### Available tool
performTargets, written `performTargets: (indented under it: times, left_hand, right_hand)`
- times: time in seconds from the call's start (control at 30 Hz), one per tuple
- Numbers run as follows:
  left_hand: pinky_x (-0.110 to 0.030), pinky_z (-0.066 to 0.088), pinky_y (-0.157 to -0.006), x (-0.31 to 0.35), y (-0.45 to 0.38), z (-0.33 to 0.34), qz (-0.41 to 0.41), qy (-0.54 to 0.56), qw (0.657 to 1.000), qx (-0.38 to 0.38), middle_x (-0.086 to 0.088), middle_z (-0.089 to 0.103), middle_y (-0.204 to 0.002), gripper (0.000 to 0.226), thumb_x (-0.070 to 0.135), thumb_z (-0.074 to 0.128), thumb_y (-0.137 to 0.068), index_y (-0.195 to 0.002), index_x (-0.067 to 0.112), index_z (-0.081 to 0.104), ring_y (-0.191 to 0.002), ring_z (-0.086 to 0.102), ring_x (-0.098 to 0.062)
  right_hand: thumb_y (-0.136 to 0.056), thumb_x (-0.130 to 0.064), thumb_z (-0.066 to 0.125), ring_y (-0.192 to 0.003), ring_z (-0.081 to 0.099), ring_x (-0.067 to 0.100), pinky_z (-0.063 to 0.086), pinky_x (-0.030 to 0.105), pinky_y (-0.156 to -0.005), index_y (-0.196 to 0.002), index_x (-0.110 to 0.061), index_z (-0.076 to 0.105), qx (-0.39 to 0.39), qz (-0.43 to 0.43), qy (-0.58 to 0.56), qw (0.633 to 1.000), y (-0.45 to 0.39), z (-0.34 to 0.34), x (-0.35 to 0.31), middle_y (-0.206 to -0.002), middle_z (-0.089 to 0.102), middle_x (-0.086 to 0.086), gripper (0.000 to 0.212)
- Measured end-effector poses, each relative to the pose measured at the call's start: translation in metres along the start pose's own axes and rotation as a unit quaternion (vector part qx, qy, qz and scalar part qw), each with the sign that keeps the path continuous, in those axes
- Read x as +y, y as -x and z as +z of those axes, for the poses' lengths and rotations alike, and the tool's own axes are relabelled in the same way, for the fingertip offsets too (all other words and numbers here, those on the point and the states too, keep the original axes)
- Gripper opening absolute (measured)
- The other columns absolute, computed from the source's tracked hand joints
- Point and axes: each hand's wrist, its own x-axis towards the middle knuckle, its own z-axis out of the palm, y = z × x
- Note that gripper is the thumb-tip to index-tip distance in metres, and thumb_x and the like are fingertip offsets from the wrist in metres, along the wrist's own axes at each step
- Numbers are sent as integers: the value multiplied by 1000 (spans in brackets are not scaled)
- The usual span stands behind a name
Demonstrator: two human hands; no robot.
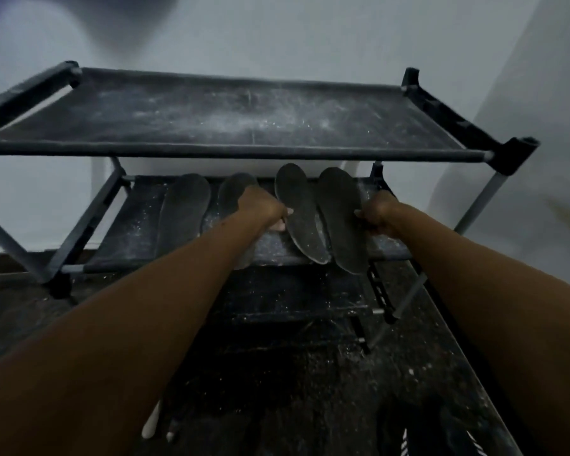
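Left grip point(260, 209) pinches an insole point(298, 212) by its edge; right grip point(379, 213) pinches the second insole point(339, 212). Both lie between the grips on the dusty shelf point(129, 232), heels overhanging its front, so a loose pinch may tip them off.

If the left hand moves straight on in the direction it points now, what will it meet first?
The insole that the left hand already pinches; beyond it, probably the rightmost insole, held by the right hand. Depth is unclear.
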Motion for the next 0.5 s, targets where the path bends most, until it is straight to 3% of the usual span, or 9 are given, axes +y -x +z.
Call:
performTargets:
  times: [0.2, 0.27, 0.33, 0.4, 0.5]
  left_hand:
    - [-24, 56, -52, -2, -9, 0, 8, -133, 991, 15, -16, 67, -100, 38, 14, 79, -75, -103, -5, 62, -75, 68, -21]
    - [-23, 51, -61, -1, -2, -4, 42, -245, 968, 41, -12, 66, -105, 43, 25, 77, -78, -108, -2, 62, -86, 66, -23]
    - [-25, 45, -70, 2, 12, -4, 113, -319, 938, 74, -12, 63, -106, 37, 27, 68, -84, -107, 0, 61, -98, 62, -26]
    - [-26, 47, -75, 5, 37, 3, 181, -323, 926, 78, -13, 64, -106, 32, 26, 62, -87, -107, 1, 62, -100, 61, -27]
    - [-24, 47, -83, -1, 86, 28, 251, -265, 927, 81, -10, 64, -109, 32, 23, 61, -88, -114, 5, 60, -101, 60, -22]
  right_hand:
    - [-91, -18, 59, -59, 50, 20, 37, 24, -43, -89, -1, 53, 16, -32, 60, 998, -10, 3, 8, -73, 52, 12, 18]
    - [-90, -26, 60, -62, 56, 24, 41, 24, -48, -89, -2, 59, 42, -66, 113, 991, -7, -2, 12, -76, 58, 13, 24]
    - [-90, -29, 59, -80, 61, 30, 46, 27, -64, -94, 0, 63, 100, -145, 186, 967, 0, -9, 17, -86, 62, 14, 29]
    - [-90, -25, 57, -92, 61, 35, 47, 35, -77, -101, -1, 64, 154, -244, 227, 930, 18, -20, 27, -97, 66, 18, 27]
    - [-89, -20, 54, -87, 61, 37, 46, 37, -72, -101, -4, 64, 177, -362, 280, 872, 63, -40, 54, -95, 66, 20, 22]
